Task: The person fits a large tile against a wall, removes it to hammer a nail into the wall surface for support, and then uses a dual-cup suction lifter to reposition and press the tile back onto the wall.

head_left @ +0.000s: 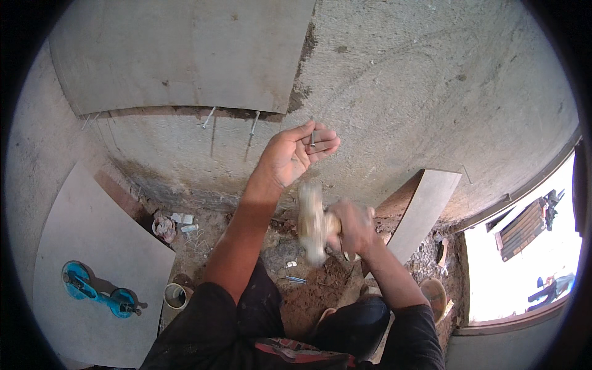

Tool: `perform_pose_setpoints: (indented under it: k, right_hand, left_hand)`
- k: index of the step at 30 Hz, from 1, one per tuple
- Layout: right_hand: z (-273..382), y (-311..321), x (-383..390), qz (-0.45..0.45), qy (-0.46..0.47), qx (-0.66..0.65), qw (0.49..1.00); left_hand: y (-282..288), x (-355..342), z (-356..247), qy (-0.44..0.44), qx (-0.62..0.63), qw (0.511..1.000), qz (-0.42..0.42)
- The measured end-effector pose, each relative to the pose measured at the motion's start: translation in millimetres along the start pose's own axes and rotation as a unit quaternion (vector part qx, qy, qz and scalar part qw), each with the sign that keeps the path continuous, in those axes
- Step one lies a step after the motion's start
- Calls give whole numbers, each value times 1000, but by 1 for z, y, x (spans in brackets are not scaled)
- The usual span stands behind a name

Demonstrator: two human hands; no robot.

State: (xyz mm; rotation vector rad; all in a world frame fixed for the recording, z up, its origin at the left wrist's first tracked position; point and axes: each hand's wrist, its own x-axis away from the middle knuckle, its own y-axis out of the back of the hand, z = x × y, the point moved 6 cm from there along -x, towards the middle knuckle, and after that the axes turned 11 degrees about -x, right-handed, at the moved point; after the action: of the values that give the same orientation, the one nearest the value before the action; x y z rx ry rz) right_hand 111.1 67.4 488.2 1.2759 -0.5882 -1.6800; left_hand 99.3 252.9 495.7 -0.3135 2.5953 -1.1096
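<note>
My left hand [296, 151] is raised against the rough wall [394, 92], its thumb and fingers closed on a nail [312, 140] whose head points back toward me. My right hand [353, 227] grips a pale mallet [313, 225], smeared by motion, below and to the right of the nail. The mallet head is apart from the nail. Up and to the left of my left hand, a large grey tile [185, 55] is on the wall. Two nails stick out under its lower edge, one nail [254, 123] nearer my hand and another nail [209, 117] farther left.
At the left, another grey tile [111, 228] carries a blue double suction lifter [98, 293]. A small bucket [175, 297] stands beside it. A narrow tile strip [419, 213] leans at the right, near a bright opening [524, 246]. Rubble and a blue pen [296, 279] lie on the ground.
</note>
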Motion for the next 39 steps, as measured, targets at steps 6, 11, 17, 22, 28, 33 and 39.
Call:
perform_pose_setpoints:
  k: [6,11,17,22,28,33,39]
  right_hand:
    - [3,6,-13,-31,-50,49,997]
    - [14,0,-1,-34,73,15,997]
    - [1,6,-8,13,-43,70,997]
    - [10,-1,5,-23,94,6,995]
    - [1,2,-8,16,-57,68,996]
    - [-13,-9,1,-9,-18,113,993]
    - [8,18,-8,-71,-16,19,997]
  left_hand:
    - [2,1,0,-1,-6,1000,-21]
    - [3,0,1,2,0,999,-34]
    - [3,1,-1,-1,-2,999,-33]
    - [1,-1,0,5,14,1000,-13]
    - [2,1,0,7,7,999,-43]
    - [4,-5,1,9,-4,1000,-1]
    - [6,-2,2,3,-6,1000,-15]
